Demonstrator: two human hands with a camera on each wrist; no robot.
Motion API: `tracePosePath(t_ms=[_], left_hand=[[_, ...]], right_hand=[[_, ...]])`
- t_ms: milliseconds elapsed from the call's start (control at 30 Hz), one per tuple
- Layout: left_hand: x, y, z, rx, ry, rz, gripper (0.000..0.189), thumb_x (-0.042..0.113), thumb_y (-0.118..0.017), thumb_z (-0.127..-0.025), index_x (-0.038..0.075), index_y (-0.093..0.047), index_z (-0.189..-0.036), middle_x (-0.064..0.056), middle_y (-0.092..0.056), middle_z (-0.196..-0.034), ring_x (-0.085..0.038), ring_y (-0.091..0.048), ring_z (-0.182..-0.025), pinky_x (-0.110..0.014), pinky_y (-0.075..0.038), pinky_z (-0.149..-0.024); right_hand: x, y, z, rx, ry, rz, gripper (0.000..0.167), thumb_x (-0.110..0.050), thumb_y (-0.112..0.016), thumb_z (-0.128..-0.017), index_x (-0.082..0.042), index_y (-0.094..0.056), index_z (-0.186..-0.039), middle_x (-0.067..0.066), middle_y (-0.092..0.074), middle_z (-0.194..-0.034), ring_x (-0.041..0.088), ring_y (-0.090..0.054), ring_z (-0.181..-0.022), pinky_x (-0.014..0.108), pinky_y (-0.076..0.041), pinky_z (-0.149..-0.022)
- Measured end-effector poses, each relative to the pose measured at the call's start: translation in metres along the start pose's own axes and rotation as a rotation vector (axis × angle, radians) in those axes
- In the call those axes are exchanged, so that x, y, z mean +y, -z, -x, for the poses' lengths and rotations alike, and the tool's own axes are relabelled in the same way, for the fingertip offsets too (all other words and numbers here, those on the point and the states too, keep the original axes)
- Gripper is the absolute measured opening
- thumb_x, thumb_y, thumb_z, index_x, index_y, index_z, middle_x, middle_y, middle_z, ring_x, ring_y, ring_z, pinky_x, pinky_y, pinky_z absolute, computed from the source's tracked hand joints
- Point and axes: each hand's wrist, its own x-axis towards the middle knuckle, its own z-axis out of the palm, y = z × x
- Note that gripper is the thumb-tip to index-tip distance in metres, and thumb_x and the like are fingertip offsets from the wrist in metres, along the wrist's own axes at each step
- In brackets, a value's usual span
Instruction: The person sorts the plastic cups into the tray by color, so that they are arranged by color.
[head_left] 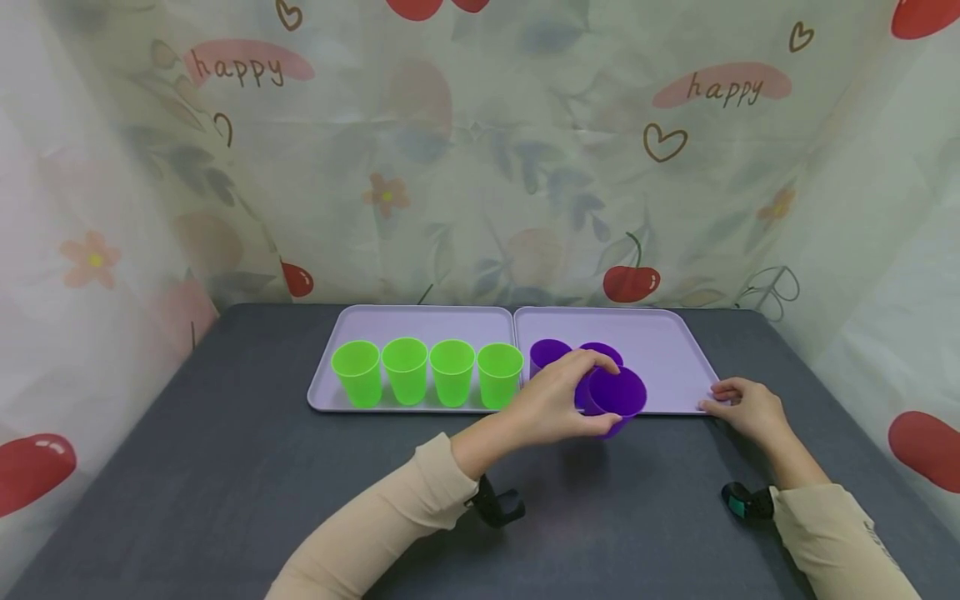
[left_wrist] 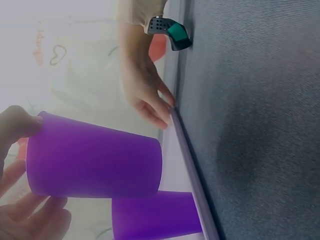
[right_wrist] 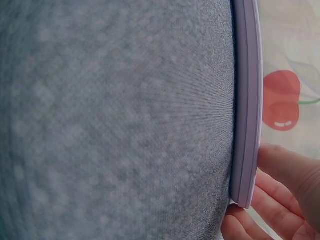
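Observation:
My left hand (head_left: 551, 407) grips a purple cup (head_left: 618, 393) near its rim, thumb on the near side and fingers on the far side. This cup is held above the front edge of the right-hand lavender tray (head_left: 660, 350). Two more purple cups stand in that tray: one at its left end (head_left: 546, 353), the other (left_wrist: 152, 215) partly behind the held cup. At the tray's front right corner, my right hand (head_left: 750, 410) pinches the rim. In the right wrist view the thumb (right_wrist: 285, 162) lies over the edge, with fingertips around the corner.
A second lavender tray (head_left: 427, 321) adjoins on the left, with several bright green cups (head_left: 406, 372) in a row along its front. Both trays lie on a dark grey table (head_left: 262, 483). A printed curtain (head_left: 480, 167) rises behind, with a thin looped cord (head_left: 772, 287) at the right.

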Motion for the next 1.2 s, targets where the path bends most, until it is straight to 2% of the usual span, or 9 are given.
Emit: tracePosePath(t_ms=[433, 733, 900, 1200], left_hand=[[0.001, -0.003, -0.016, -0.025, 0.002, 0.031, 0.044, 0.028, -0.073, -0.079, 0.013, -0.055, -0.116, 0.002, -0.06, -0.117, -0.009, -0.054, -0.113, -0.014, -0.042, -0.094], [0.0, -0.01, -0.031, -0.052, -0.024, 0.03, 0.042, 0.03, -0.072, -0.08, 0.013, -0.055, -0.116, 0.002, -0.061, -0.117, -0.008, -0.055, -0.107, -0.014, -0.041, -0.093], [0.0, -0.014, -0.039, -0.07, -0.03, 0.034, 0.041, 0.029, -0.072, -0.081, 0.012, -0.055, -0.114, 0.002, -0.062, -0.115, -0.008, -0.056, -0.102, -0.012, -0.041, -0.088], [-0.003, -0.021, -0.055, -0.079, -0.038, -0.037, 0.041, 0.032, -0.07, -0.083, 0.014, -0.054, -0.115, 0.004, -0.062, -0.107, -0.009, -0.054, -0.084, -0.009, -0.039, -0.075]], right_hand=[[0.0, -0.001, -0.002, 0.011, 0.004, 0.0, 0.049, -0.031, -0.066, -0.086, 0.011, -0.056, -0.11, 0.029, -0.063, -0.108, 0.042, -0.054, -0.099, 0.051, -0.041, -0.081], [0.002, -0.003, -0.002, 0.047, 0.013, 0.022, 0.046, -0.027, -0.068, -0.084, 0.011, -0.058, -0.107, 0.029, -0.064, -0.105, 0.045, -0.056, -0.099, 0.052, -0.041, -0.082], [0.002, -0.003, -0.002, 0.04, 0.005, 0.021, 0.047, -0.028, -0.068, -0.085, 0.012, -0.057, -0.108, 0.029, -0.064, -0.106, 0.045, -0.055, -0.099, 0.053, -0.041, -0.082], [0.002, -0.003, -0.002, 0.048, -0.009, 0.031, 0.048, -0.029, -0.068, -0.084, 0.011, -0.057, -0.107, 0.029, -0.064, -0.105, 0.045, -0.055, -0.098, 0.053, -0.041, -0.082]])
